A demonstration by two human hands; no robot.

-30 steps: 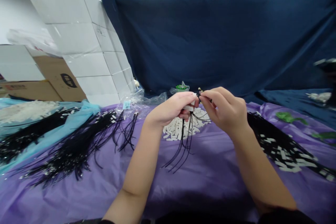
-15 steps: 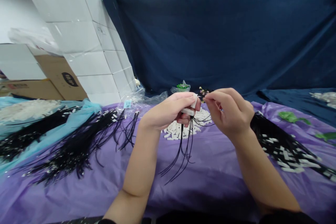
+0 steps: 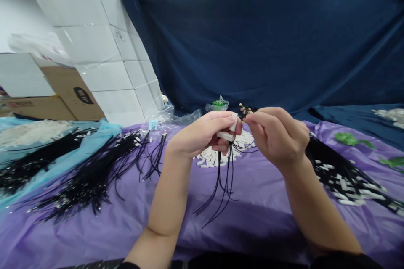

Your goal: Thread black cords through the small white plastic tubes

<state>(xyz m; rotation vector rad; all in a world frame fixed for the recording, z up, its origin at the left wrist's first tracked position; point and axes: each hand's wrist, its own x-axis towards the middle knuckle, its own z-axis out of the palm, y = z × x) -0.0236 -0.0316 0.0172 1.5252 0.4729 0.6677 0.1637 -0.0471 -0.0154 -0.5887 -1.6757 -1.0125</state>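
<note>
pinching two white pieces [image 3: 225,136], our left hand [image 3: 200,132] hangs above the purple-covered tabletop [image 3: 252,222], black cords [image 3: 219,164] dangling beneath it; just beside, our right hand [image 3: 279,136] has its fingertips pressed together, though we cannot tell what lies between them.

Two hands are at work, a left hand [image 3: 205,132] and a right hand [image 3: 277,134]. Two white connectors [image 3: 225,136] show in the left one's grip; the black wires [image 3: 232,172] hanging below it overlap too much to count. Behind the grip are one heap of white pieces [image 3: 210,157], too many to number, and one clear bag [image 3: 220,104]. Left of it: two large wire bundles [image 3: 85,172], one small bunch [image 3: 156,155], one blue label [image 3: 153,124]. Right: one dark bundle [image 3: 334,164], two green pieces [image 3: 345,138].
</note>
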